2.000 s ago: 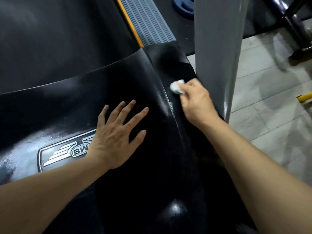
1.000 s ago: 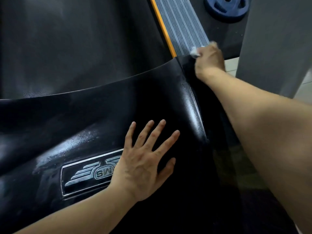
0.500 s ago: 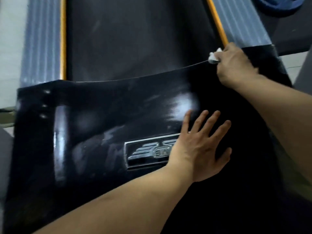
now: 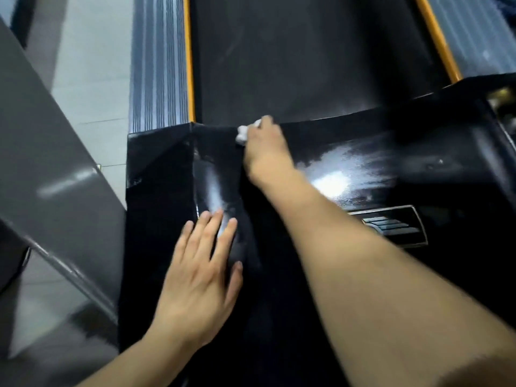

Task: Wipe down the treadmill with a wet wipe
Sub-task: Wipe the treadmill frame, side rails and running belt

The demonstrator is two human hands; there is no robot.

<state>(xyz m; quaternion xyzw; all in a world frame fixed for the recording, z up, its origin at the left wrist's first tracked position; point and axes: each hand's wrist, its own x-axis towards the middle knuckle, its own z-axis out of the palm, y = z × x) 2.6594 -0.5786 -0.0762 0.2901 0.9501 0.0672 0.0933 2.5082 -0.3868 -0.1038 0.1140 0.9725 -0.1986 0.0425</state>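
Observation:
The treadmill's glossy black motor cover [image 4: 363, 152] fills the middle of the view, with the dark running belt [image 4: 301, 57] beyond it. My right hand [image 4: 265, 148] grips a crumpled white wet wipe [image 4: 242, 133] and presses it on the cover's far edge, near its left end. My left hand [image 4: 199, 270] lies flat on the cover's left part, fingers straight and together. A silver badge [image 4: 391, 226] on the cover shows to the right of my right forearm.
Grey ribbed side rails with orange strips run along the belt on the left [image 4: 159, 60] and right [image 4: 441, 37]. A grey slanted upright [image 4: 53, 169] stands at the left over the tiled floor [image 4: 89, 65].
My right hand has swept the wipe leftward along the cover's far edge, from the right corner to near the left end. My left hand has shifted left, off the badge. The view has turned left.

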